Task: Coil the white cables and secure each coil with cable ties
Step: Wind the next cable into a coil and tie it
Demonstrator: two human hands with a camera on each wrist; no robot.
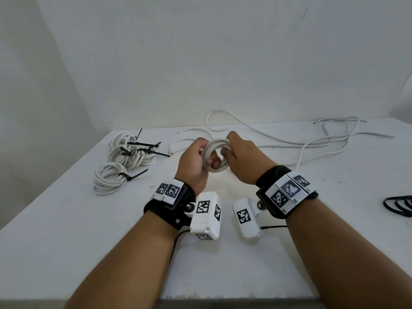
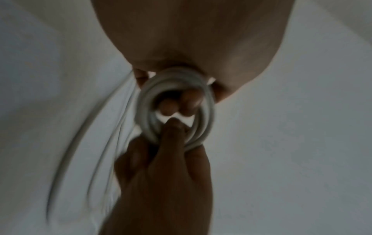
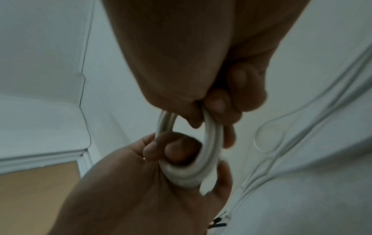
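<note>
Both hands hold one small round coil of white plastic-sheathed cable (image 1: 215,155) in the air above the white table (image 1: 66,230): left hand (image 1: 194,162) has fingers curled through the ring, right hand (image 1: 240,157) is curled around its opposite side, tight on both. Step in hand, as I judge it: winding or evening up the loops of this cable, not yet tied. Next move would call for one hand to pinch the bundle alone while the other fetches a black plastic cable tie; the dark looped items (image 1: 400,205) far right of the coil may be spare ties, can't tell. Left of the coil lie three finished white coils with black ties (image 1: 128,156); behind and right of it, loose white cables (image 1: 312,139) trail over the table. Head view alone shows the done pile and loose stock. Left wrist view, blurred, shows fingertips (image 2: 171,106) inside the ring. Right wrist view shows stacked turns at the left palm and a wooden floor (image 3: 38,198) past the table edge.
</note>
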